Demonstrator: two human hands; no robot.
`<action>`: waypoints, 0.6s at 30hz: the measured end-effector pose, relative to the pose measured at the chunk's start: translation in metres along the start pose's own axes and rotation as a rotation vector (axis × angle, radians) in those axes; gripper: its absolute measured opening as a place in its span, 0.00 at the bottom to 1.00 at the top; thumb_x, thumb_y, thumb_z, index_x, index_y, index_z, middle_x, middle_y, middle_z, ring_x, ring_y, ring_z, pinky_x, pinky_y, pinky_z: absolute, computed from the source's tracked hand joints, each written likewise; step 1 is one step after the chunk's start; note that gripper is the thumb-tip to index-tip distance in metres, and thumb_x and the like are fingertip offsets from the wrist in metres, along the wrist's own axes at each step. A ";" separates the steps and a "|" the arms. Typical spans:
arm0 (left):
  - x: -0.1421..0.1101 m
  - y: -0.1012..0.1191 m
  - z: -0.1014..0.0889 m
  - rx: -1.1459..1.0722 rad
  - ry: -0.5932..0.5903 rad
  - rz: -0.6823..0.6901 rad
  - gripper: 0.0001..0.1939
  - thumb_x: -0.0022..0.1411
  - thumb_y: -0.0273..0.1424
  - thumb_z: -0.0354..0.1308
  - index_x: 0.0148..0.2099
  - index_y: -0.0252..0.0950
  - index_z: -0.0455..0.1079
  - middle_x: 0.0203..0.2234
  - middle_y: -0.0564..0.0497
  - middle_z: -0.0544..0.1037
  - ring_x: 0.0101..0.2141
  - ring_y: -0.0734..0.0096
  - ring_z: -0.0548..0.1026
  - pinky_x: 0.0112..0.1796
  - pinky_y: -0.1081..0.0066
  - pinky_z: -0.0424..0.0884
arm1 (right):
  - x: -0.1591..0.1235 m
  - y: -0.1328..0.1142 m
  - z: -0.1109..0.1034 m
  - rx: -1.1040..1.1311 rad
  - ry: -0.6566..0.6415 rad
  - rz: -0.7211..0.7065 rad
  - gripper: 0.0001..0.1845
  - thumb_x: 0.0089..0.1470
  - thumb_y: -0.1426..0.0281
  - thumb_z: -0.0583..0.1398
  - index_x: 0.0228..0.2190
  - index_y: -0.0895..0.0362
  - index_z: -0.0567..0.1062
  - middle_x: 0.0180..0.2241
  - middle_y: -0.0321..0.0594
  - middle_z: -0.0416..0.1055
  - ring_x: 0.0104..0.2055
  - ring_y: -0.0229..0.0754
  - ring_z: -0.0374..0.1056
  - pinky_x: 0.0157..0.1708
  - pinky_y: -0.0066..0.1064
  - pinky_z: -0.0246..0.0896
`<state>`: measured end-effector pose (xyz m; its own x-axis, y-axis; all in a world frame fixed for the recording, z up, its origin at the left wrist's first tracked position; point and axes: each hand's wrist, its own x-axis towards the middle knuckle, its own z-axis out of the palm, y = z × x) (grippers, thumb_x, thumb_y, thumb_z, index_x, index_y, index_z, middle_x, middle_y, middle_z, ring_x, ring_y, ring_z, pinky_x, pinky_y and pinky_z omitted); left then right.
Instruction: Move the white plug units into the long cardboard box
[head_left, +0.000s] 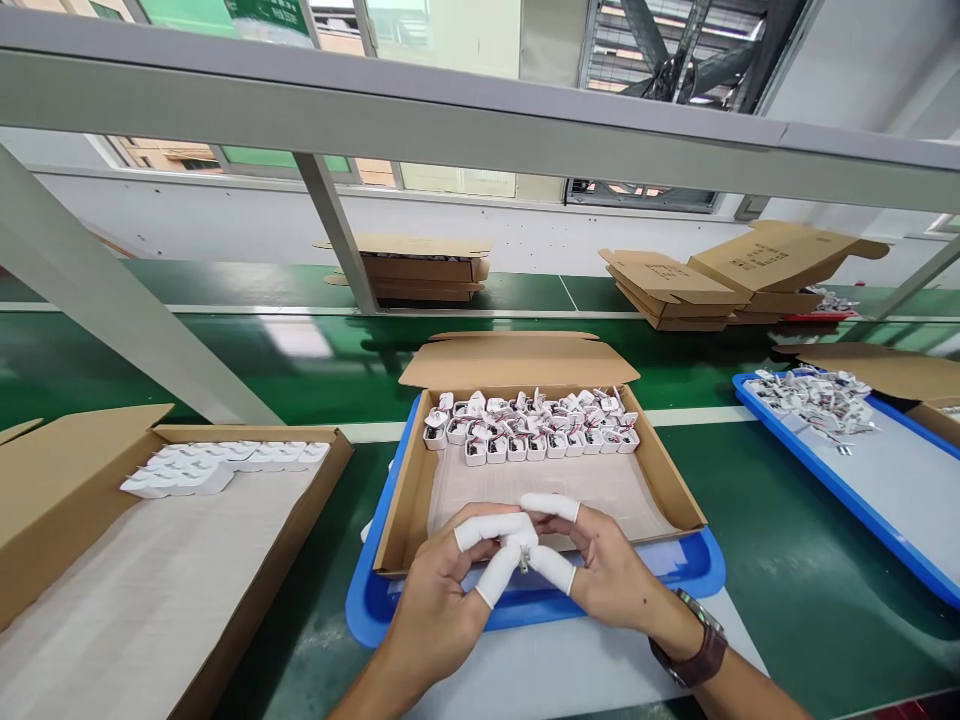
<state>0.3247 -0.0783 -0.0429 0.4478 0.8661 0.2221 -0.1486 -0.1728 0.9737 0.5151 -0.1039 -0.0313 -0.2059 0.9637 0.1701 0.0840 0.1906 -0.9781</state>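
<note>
My left hand [442, 590] and my right hand [600, 560] meet over the near edge of the middle box, with white finger cots on thumbs and forefingers. Pinched between their tips is a small white plastic part [527, 540] with a bit of metal showing at its lower side; the fingers cover most of it. Just beyond, an open cardboard box [390, 530] lined with pale paper holds rows of small white housings [536, 447] with red and dark wires. It rests on a blue tray [367, 610].
To the left lies another cardboard box [255, 610] with white pieces [187, 478] in its far end. A blue-rimmed tray [832, 475] at the right bears a heap of wired white parts [814, 400]. A slanting metal post [142, 290] and crossbar [450, 115] stand ahead.
</note>
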 end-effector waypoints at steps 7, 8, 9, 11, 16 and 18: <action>0.002 0.002 -0.003 0.002 -0.048 0.025 0.15 0.67 0.28 0.61 0.54 0.42 0.77 0.57 0.43 0.76 0.53 0.52 0.79 0.51 0.60 0.79 | -0.001 0.000 0.004 -0.036 0.039 0.044 0.24 0.56 0.64 0.67 0.53 0.53 0.71 0.46 0.44 0.79 0.47 0.46 0.77 0.53 0.43 0.72; 0.002 0.003 -0.004 0.012 -0.051 0.029 0.15 0.67 0.28 0.61 0.54 0.42 0.78 0.58 0.43 0.76 0.53 0.52 0.79 0.51 0.61 0.80 | -0.001 0.000 0.005 -0.038 0.045 0.042 0.24 0.56 0.64 0.67 0.54 0.53 0.71 0.46 0.44 0.79 0.47 0.46 0.77 0.53 0.43 0.72; 0.002 0.004 -0.005 0.020 -0.055 0.029 0.14 0.67 0.28 0.61 0.54 0.42 0.78 0.58 0.43 0.76 0.53 0.52 0.79 0.50 0.61 0.80 | -0.001 0.001 0.005 -0.037 0.050 0.039 0.25 0.56 0.64 0.67 0.54 0.53 0.70 0.45 0.44 0.79 0.47 0.46 0.77 0.53 0.43 0.72; 0.003 0.005 -0.005 0.028 -0.071 0.026 0.15 0.67 0.28 0.61 0.54 0.42 0.78 0.58 0.43 0.76 0.53 0.52 0.78 0.52 0.61 0.79 | -0.001 0.001 0.005 -0.032 0.049 0.045 0.25 0.56 0.64 0.67 0.54 0.53 0.70 0.45 0.44 0.79 0.47 0.46 0.77 0.53 0.43 0.72; 0.003 0.004 -0.006 -0.041 -0.054 0.008 0.16 0.66 0.27 0.62 0.54 0.43 0.78 0.56 0.44 0.77 0.52 0.52 0.79 0.50 0.62 0.80 | -0.001 0.003 0.002 -0.007 0.026 0.071 0.27 0.56 0.65 0.66 0.56 0.54 0.71 0.46 0.45 0.78 0.47 0.45 0.76 0.52 0.41 0.73; 0.002 0.003 -0.006 -0.059 -0.039 0.008 0.16 0.66 0.27 0.62 0.54 0.43 0.78 0.57 0.45 0.77 0.52 0.53 0.79 0.51 0.63 0.79 | -0.001 0.005 0.001 0.011 0.022 0.062 0.27 0.57 0.66 0.65 0.57 0.53 0.70 0.48 0.45 0.76 0.50 0.45 0.75 0.54 0.40 0.72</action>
<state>0.3200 -0.0744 -0.0395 0.4798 0.8458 0.2331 -0.2038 -0.1510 0.9673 0.5146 -0.1044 -0.0362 -0.1793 0.9774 0.1117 0.0848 0.1285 -0.9881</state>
